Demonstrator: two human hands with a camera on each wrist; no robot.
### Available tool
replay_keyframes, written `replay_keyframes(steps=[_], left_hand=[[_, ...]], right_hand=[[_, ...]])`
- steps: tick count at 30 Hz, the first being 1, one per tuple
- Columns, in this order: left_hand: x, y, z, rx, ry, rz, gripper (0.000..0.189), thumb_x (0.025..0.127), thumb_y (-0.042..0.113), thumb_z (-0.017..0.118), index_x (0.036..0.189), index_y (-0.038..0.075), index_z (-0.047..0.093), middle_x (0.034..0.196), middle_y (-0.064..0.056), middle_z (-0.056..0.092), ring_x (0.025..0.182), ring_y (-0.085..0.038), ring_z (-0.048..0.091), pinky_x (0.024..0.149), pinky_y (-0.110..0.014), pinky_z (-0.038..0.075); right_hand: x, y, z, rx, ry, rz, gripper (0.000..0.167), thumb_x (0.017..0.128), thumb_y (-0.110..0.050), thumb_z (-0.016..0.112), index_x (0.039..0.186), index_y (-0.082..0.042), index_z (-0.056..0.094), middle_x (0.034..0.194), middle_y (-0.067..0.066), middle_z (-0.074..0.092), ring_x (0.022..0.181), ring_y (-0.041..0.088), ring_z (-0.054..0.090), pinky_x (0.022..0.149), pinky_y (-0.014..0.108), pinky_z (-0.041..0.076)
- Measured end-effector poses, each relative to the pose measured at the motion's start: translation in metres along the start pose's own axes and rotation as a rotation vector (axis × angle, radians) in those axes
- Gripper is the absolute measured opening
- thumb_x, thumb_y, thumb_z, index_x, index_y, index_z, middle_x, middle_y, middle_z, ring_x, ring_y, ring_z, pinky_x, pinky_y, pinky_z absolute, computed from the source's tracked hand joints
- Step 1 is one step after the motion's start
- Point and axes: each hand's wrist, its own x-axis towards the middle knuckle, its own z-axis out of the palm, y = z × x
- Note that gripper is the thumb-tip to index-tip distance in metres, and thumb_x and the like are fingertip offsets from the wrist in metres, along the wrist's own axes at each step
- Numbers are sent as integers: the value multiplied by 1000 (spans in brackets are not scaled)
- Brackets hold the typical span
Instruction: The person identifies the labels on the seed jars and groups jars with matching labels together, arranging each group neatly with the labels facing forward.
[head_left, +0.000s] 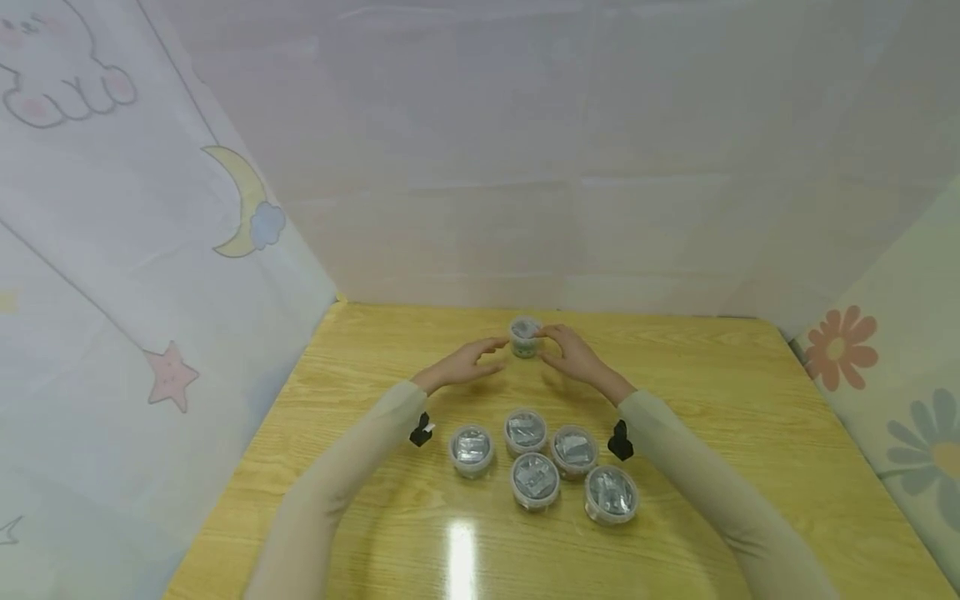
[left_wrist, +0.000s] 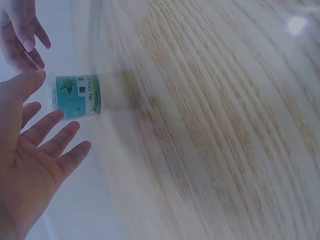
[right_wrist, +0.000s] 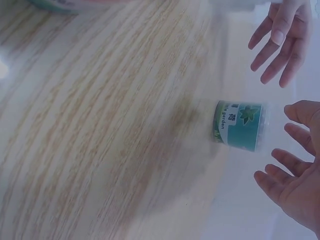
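Note:
A small clear-lidded tub (head_left: 524,337) stands upright near the table's back edge. Its teal label reads "My little garden" beside a green leaf picture, as the tub (left_wrist: 77,96) shows in the left wrist view and the tub (right_wrist: 241,126) in the right wrist view. My left hand (head_left: 471,362) is just left of it, fingers loosely extended and thumb apart. On the other side my right hand (head_left: 573,356) has its fingers spread beside the rim. Neither hand grips anything; the palms face each other across the tub.
Nearer me on the wooden table (head_left: 360,517) several similar tubs stand grouped, including a left one (head_left: 472,450) and a front right one (head_left: 611,494), with silvery packets under their lids. A pale cloth wall (head_left: 525,208) rises behind the table.

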Motion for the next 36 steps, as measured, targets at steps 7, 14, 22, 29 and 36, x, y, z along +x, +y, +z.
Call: replay_keyframes(steps=[7,14,22,29,36], left_hand=[[-7,1,-2,1,-12,5,57,96,30,50,144,6,31,147,-12,34,130,-32,39,105,-49,36],[-12,-1,-2,-7,-9,8,54,96,23,52,144,7,32,147,-9,34,130,-31,38,105,-50,36],[-20,-2,-4,-3,-30,-5,54,96,31,50,143,10,34,145,-7,38,129,-28,40,104,-51,36],[-24,-1,-4,-13,-45,-6,53,96,27,51,143,8,34,144,-7,39,128,-28,42,105,-50,36],[-25,3,-4,-40,-83,9,51,96,23,51,142,6,35,142,-11,41,125,-29,46,104,-49,37]], right_hand=[[-2,-8,1,9,-6,-43,40,91,-16,59,127,1,53,132,25,45,122,40,42,98,59,37],[-4,-14,3,23,-17,-53,38,90,-14,61,126,-1,54,130,22,47,122,38,43,98,56,39],[-4,-14,5,37,-23,-83,38,91,-15,61,125,0,55,127,20,49,118,35,46,97,55,41],[-8,-17,4,29,-36,-90,38,91,-16,60,126,-2,55,125,18,51,117,35,47,96,54,41],[-13,-26,3,30,-66,-96,36,91,-16,61,125,-4,55,123,17,54,117,35,49,96,54,42]])
